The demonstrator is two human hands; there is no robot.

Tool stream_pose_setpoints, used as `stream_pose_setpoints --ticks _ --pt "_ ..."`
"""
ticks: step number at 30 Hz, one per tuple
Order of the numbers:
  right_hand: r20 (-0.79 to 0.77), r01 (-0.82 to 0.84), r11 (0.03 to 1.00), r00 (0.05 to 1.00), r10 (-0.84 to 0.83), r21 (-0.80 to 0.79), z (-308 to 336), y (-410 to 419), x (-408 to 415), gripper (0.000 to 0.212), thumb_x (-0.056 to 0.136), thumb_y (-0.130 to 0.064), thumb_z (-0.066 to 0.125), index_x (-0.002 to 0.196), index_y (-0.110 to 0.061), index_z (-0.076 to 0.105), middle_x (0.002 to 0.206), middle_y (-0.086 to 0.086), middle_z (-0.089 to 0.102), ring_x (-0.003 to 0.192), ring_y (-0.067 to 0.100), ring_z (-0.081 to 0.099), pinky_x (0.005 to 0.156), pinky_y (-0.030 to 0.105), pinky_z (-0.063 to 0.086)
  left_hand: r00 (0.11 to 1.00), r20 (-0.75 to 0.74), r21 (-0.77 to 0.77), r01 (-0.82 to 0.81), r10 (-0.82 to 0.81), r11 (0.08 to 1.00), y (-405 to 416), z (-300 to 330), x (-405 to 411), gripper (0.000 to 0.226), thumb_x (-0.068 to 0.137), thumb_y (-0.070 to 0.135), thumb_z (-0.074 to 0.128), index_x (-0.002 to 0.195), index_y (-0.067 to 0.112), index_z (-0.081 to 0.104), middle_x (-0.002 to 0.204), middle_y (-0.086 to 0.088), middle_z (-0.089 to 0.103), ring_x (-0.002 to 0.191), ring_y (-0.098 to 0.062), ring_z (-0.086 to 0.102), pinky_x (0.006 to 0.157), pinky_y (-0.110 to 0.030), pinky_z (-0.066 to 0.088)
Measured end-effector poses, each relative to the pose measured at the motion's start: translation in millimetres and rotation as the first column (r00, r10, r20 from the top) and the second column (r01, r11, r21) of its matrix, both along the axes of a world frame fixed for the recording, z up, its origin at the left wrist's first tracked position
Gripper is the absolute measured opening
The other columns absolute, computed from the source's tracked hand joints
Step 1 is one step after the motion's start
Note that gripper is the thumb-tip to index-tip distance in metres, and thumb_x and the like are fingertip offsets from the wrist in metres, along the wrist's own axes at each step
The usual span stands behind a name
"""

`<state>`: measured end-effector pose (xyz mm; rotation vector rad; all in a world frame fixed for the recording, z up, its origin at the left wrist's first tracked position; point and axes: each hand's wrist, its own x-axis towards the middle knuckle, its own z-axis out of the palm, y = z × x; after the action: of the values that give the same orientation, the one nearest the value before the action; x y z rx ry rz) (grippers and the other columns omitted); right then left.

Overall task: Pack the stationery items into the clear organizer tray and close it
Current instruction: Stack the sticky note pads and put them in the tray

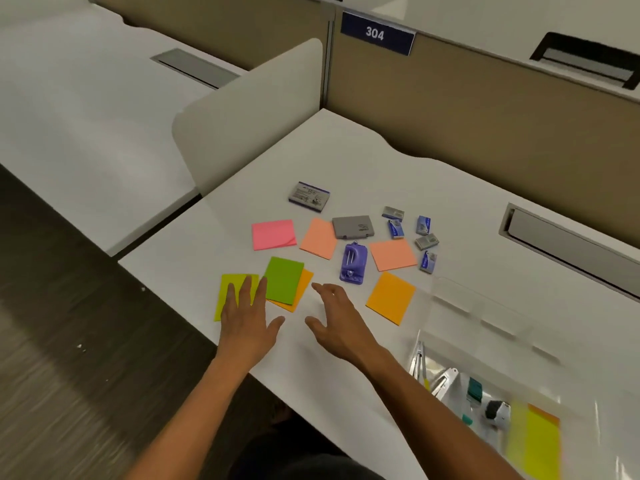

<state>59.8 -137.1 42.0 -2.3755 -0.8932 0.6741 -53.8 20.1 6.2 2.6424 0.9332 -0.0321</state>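
My left hand [247,323] lies flat and empty over the yellow-green note pad [228,294], my right hand [337,323] hovers spread and empty near it, with the clear organizer tray [485,341] open at my right. Stacked green pad [284,279] and orange pad [300,292] could slide off the near desk [346,161] edge if swept carelessly. Only the "304" sign [377,33] reads; box print is blurred.

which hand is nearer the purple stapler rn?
Right. The right hand hovers open just below-left of the purple stapler; the left hand lies farther left, its fingers on the yellow-green sticky pad.
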Motion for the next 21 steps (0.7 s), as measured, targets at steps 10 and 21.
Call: stream_pose_setpoints --ticks 10,21 --pt "0.101 -0.037 0.981 0.993 0.058 -0.193 -17 83 18 0.097 0.082 -0.058 0.065 0.154 -0.022 0.012 0.162 0.008 0.009 0.142 0.035 0.024 0.11 0.049 0.034 0.992 -0.079 0.015 -0.093 0.094 0.996 53 -15 5 0.082 0.089 0.063 0.041 0.152 0.018 0.012 0.159 -0.014 0.005 0.144 -0.044 0.001 0.113 -0.056 0.02" --pt "0.158 -0.026 0.943 0.984 0.082 -0.332 -26 107 32 0.11 0.066 -0.057 0.078 0.148 -0.015 0.018 0.138 0.01 0.03 0.12 0.035 0.031 0.081 0.047 0.049 0.991 -0.123 -0.032 -0.062 0.057 0.998 76 -5 25 0.08 0.077 0.053 0.069 0.141 0.018 0.036 0.148 -0.015 0.025 0.129 -0.036 0.026 0.101 -0.049 0.036"
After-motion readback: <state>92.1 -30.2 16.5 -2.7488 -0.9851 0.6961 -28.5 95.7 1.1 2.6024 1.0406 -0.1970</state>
